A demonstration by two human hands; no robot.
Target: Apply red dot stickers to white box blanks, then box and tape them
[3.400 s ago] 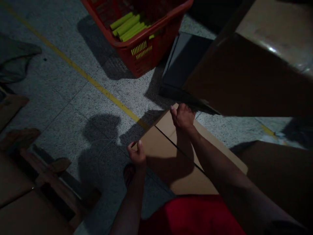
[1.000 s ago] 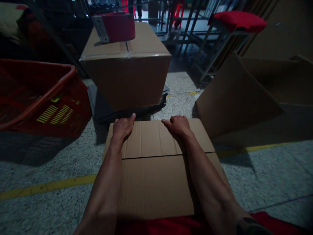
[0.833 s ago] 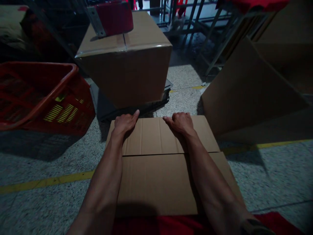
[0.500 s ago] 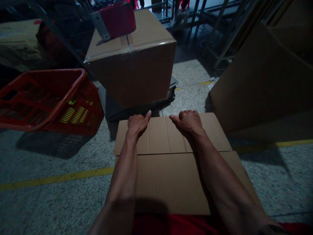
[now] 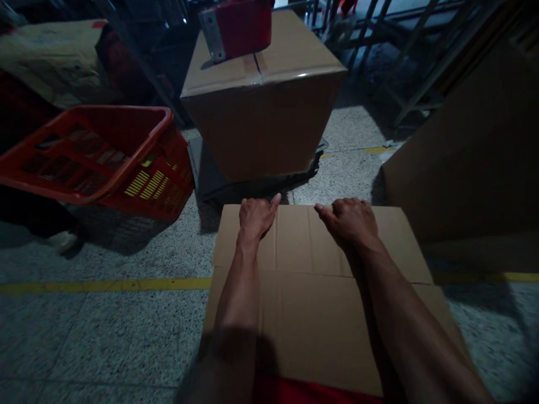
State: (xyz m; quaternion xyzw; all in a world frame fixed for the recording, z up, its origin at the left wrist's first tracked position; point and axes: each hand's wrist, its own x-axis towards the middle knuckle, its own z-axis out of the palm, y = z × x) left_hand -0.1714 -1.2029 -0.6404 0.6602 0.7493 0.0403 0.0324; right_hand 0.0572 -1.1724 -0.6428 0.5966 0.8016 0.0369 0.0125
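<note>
A brown cardboard box (image 5: pixel 311 320) stands right in front of my body, with a creased flap (image 5: pixel 295 241) along its far side. My left hand (image 5: pixel 257 216) is curled over the flap's far edge, thumb pointing inward along the rim. To the right, my right hand (image 5: pixel 351 217) grips the same edge, its thumb turned toward the left one. The fingertips of both hands are hidden behind the cardboard. Both forearms stretch across the box top.
Ahead, a taped carton (image 5: pixel 269 123) rests on a dark grey base (image 5: pixel 210 168), bearing a red object with a metal plate (image 5: pixel 246 31). At left are a red plastic basket (image 5: pixel 160 163) and a person's shoe (image 5: pixel 63 241). A large cardboard box (image 5: pixel 471 174) stands at right.
The view has shifted, so most things sit farther right. A person's leg and shoe have come into view beneath the basket at left. Both hands keep their grip on the flap edge.
</note>
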